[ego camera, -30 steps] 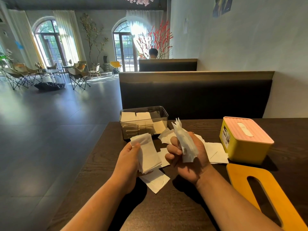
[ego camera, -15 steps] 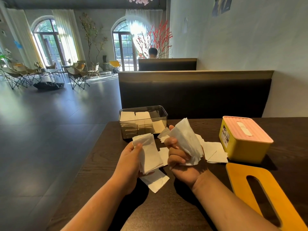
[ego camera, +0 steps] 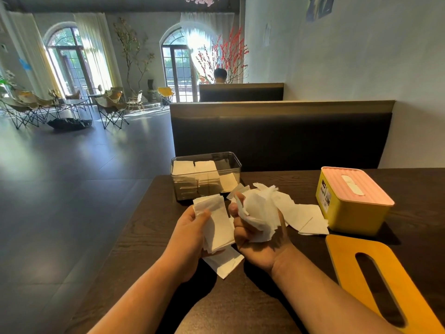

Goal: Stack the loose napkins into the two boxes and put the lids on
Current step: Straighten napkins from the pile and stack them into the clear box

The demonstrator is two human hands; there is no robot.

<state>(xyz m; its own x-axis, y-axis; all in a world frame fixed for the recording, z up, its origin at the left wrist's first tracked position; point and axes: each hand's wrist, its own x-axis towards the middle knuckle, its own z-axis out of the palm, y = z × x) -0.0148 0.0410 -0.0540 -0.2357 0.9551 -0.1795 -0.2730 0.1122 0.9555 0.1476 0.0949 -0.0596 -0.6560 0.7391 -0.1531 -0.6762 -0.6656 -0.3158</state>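
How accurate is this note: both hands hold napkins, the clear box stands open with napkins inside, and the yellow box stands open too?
One detail is wrong: in the head view the yellow box is closed, with its pink lid on. The rest holds: left hand and right hand both hold napkins, and the clear box stands open with napkins inside.

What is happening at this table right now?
A person is sorting napkins at a dark table. The left hand holds a flat stack of folded napkins, and the right hand grips one crumpled napkin. More loose napkins lie on the table between the clear box, partly filled and without a lid, and the yellow box, which has its pink lid on. An orange slotted lid lies flat at the right.
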